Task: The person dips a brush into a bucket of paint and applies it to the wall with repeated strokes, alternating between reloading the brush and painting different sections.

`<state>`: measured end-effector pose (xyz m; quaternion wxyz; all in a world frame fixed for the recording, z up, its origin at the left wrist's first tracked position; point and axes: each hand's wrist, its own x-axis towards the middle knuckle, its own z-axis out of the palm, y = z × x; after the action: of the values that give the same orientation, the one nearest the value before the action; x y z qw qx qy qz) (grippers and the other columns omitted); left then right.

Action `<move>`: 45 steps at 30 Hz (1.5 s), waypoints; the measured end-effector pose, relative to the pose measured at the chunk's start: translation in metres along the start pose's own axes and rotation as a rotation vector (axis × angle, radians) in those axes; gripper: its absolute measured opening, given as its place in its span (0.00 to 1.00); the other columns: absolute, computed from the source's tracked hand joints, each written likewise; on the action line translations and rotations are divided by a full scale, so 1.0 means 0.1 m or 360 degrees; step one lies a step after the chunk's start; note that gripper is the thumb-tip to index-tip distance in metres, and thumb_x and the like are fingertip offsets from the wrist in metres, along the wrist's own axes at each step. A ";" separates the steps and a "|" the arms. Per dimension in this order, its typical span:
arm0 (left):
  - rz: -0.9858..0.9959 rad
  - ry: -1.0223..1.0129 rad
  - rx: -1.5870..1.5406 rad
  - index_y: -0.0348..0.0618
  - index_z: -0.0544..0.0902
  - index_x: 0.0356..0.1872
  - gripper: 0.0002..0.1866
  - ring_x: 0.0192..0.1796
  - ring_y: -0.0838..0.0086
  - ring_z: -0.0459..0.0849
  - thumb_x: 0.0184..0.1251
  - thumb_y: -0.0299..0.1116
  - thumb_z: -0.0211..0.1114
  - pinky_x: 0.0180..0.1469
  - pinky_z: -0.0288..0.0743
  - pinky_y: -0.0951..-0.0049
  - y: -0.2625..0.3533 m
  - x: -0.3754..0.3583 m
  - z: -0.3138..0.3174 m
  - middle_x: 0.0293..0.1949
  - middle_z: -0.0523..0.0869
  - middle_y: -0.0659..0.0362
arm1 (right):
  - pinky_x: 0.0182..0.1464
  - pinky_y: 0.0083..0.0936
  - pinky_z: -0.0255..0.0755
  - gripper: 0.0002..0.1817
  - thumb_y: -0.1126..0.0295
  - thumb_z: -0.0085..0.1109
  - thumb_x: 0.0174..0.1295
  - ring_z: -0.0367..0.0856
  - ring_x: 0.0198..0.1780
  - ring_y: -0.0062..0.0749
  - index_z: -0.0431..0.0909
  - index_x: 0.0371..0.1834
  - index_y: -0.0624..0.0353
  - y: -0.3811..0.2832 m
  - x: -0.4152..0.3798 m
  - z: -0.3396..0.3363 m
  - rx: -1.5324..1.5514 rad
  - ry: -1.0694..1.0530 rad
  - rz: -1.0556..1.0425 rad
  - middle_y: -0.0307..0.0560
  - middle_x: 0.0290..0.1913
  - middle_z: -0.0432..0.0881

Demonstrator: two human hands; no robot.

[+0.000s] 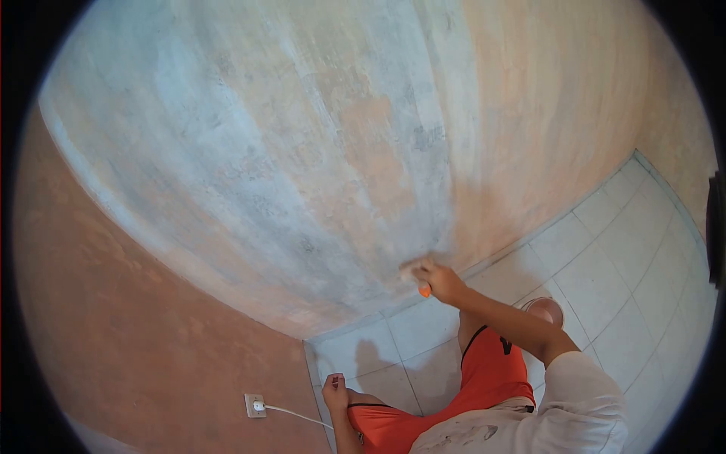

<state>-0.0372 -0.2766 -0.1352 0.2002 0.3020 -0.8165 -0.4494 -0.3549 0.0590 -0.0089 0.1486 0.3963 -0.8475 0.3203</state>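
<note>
My right hand (442,283) is closed around an orange-handled paintbrush (425,290), low against the patchy wall (355,166). The handle's end sticks out below my fist; the brush head is blurred and partly hidden by my fingers. Pale blue-grey and whitish streaks run up this wall over a peach-orange base. My left hand (335,391) is at my left knee, away from the wall, its fingers curled in with nothing visible in them.
A pinkish bucket (546,310) stands on the white tiled floor (605,280) behind my right forearm. On the brown-orange side wall (151,318), a socket (255,406) has a plug with a white cable (299,416) passing near my left arm. A dark object (713,227) shows at the right edge.
</note>
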 end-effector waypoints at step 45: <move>-0.0025 0.0021 -0.0058 0.38 0.85 0.40 0.11 0.34 0.69 0.84 0.69 0.36 0.65 0.39 0.78 0.68 0.08 0.10 0.11 0.32 0.87 0.54 | 0.39 0.35 0.78 0.25 0.81 0.56 0.58 0.82 0.42 0.46 0.79 0.60 0.54 -0.41 1.12 -1.80 -0.0396 0.0443 -0.0247 0.47 0.46 0.78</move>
<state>-0.0540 -0.2727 -0.1333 0.2076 0.3077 -0.8044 -0.4638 -0.3958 0.0935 0.2007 0.3365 0.3907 -0.8188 0.2524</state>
